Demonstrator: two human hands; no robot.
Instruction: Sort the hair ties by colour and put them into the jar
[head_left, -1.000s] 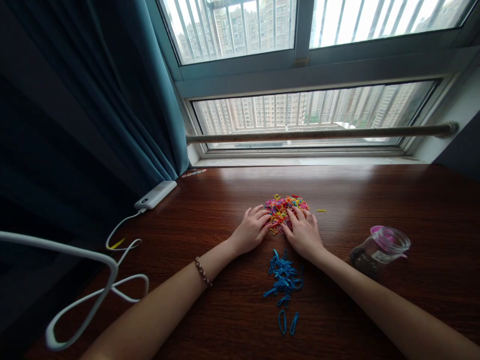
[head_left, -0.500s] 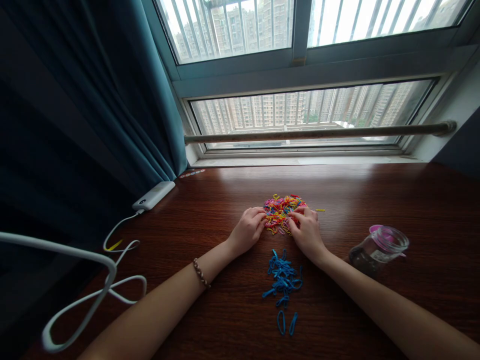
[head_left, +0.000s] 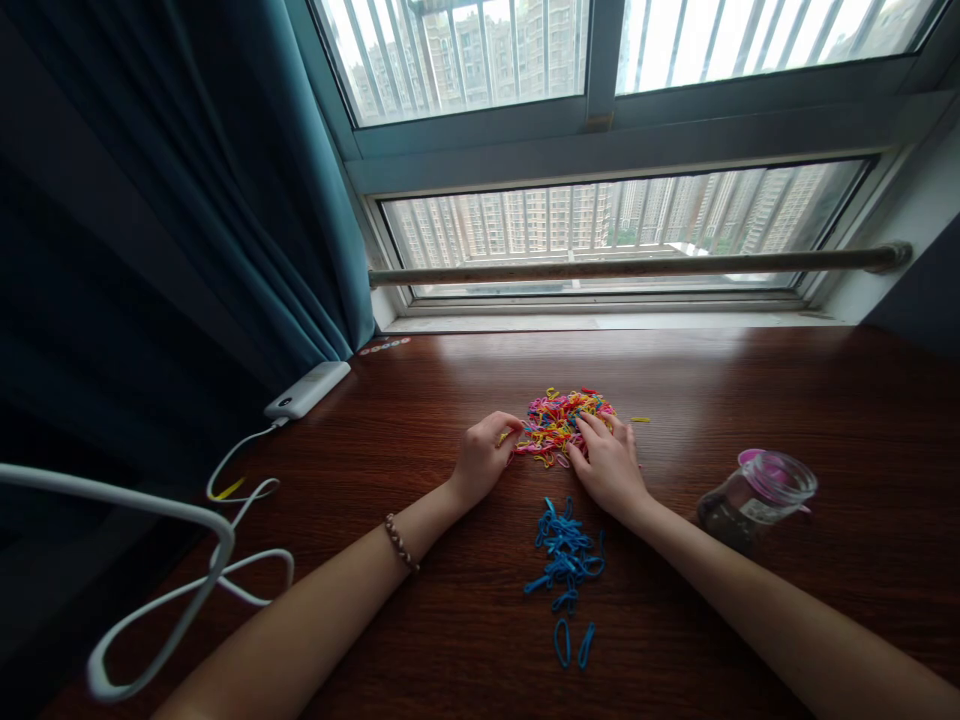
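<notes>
Left hand (head_left: 480,460) is shifted slightly leftward from half a second ago, and a few bands at the left edge of the multicoloured band pile (head_left: 555,425) are now strung out toward it. Right hand (head_left: 611,468) is kept at the pile's right side, its fingers straighter than before. Pile is set mid-table (head_left: 450,380), between both hands. Left thumb and fingers are brought close, narrow gap, a bit of yellow seen at the pinch; whether a band is gripped cannot be told. Right fingers are spread fairly wide, fingertips laid on the bands. Blue bands (head_left: 566,550) are heaped nearer the camera, two blue loops (head_left: 586,645) laid just below. One yellow band (head_left: 640,420) is seen just right of the pile. Clear jar (head_left: 754,505) is placed beside the right forearm. White device (head_left: 309,390) is laid by the curtain (head_left: 300,200), white cable (head_left: 112,491) on the left. Braided bracelet (head_left: 401,543) is worn on the left wrist.
</notes>
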